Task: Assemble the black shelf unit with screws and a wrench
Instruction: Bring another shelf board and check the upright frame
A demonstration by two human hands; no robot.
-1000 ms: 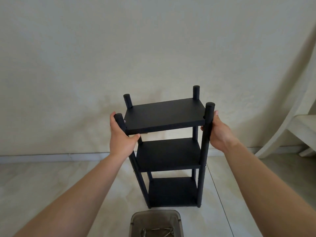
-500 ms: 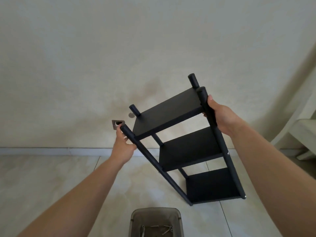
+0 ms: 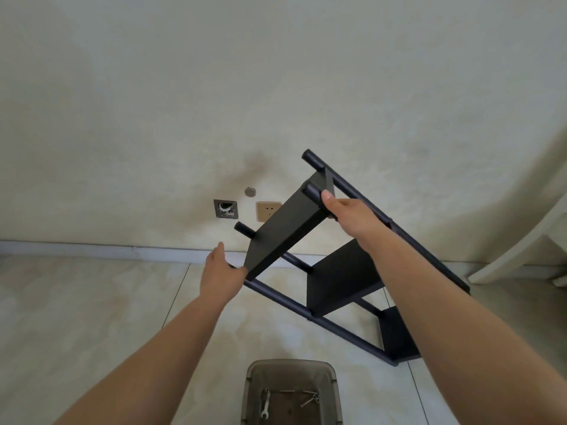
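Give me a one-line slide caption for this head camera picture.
Both hands tilt the black shelf unit sideways over the floor, right hand gripping a post, left hand supporting.

The tilted black shelf unit (image 3: 310, 228) fills the space from 12 to 4 o'clock, its posts and boards barring passage there. Bare floor (image 3: 92, 302) lies open from 7 to 10 o'clock. At 6 o'clock a plastic bin (image 3: 254, 375) holding a wrench (image 3: 265, 404) and screws (image 3: 310, 399) stands in the way.

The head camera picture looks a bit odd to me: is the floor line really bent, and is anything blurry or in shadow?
Head view: the wide lens bows the baseboard, so the bend is distortion. Light is soft, without glare; a dark smudge lies on the wall above the socket. The black shelf unit shows little surface detail. The left hand and right hand look fairly sharp.
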